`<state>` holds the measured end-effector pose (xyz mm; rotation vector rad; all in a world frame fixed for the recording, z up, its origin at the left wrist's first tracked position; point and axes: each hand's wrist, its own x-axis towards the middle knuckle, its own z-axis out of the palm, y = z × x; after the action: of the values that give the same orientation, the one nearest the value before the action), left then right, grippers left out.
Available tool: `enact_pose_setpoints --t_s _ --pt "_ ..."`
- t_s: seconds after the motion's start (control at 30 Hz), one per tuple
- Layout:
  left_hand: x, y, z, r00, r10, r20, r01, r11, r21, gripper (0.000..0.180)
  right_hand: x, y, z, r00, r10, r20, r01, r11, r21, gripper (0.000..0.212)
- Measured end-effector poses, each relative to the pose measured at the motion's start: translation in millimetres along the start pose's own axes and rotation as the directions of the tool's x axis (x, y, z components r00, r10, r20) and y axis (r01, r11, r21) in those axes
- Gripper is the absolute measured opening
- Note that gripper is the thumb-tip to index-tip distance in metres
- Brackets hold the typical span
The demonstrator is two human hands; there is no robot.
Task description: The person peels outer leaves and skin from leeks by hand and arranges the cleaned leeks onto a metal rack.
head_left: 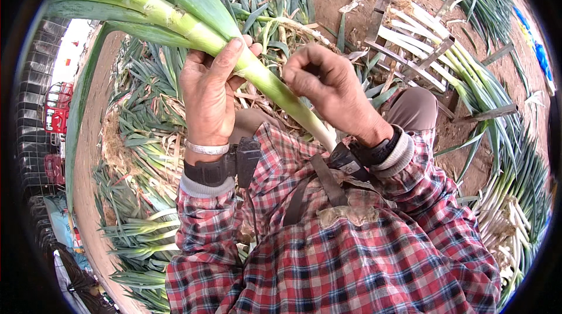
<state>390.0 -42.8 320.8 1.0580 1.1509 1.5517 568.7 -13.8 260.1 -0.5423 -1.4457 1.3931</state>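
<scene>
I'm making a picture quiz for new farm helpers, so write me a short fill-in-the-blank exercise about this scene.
1. The left hand grips a leek whose leafy end points toward the picture's upper ____ corner.
2. The metal frame bearing a leek bundle stands to the ____ of the hands in the picture.
3. The plastic crate near the picture's edge is ____.
4. The pale bracelet circles the ____ wrist.

Missing words: left; right; red; left

I see the left hand (212, 103) gripping a leek (272, 86), the right hand (339, 91) (curled inward) just beside it, other leeks (468, 71) far right.
</scene>
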Motion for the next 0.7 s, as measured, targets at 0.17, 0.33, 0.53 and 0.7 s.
enact_pose_setpoints --t_s 0.17,0.33,0.53,0.7 --pt "2 -5 9 0.997 -0.022 -0.068 0.020 0.999 -0.026 0.031 10 0 2 0.995 -0.101 -0.018 0.095 0.975 -0.202 0.028" --pt "5 -8 6 0.996 -0.031 -0.080 0.034 0.999 0.032 0.030 10 0 13 0.983 -0.186 0.006 0.173 0.901 -0.399 0.018" --pt "11 -19 1 0.994 0.014 -0.112 -0.007 0.998 0.064 0.028 9 -3 1 0.948 -0.223 0.229 0.278 0.930 -0.242 0.016" --pt "14 -24 2 0.990 0.024 -0.140 -0.022 1.000 0.017 0.028 10 5 8 0.944 -0.305 0.125 0.327 0.821 -0.469 0.015"
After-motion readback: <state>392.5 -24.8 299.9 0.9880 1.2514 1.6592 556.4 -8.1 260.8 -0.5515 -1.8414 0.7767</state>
